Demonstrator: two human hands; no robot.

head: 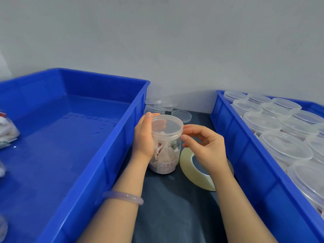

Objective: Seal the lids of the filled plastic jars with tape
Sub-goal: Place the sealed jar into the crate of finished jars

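Head view, jar: the clear plastic jar [165,151] stands upright on the dark counter [175,211], between the empty blue bin [129,120] and the jar-filled bin [228,130]. Its lid [166,122] is on, and cloth pouches show inside.
Left hand: the left hand [144,135] wraps the jar's upper wall, fingers curled round the far side, holding it.
Right hand: the right hand [206,148] sits at the lid's rim with its fingers [192,128] bent. I cannot tell whether they pinch a clear tape end.
Tape: the tape roll [188,165] lies flat just beside the jar, partly under the right wrist.
Handling: probably light, thin-walled and smooth, so it may flex or spin. It is best held round the body below the lid, leaving the seam free.
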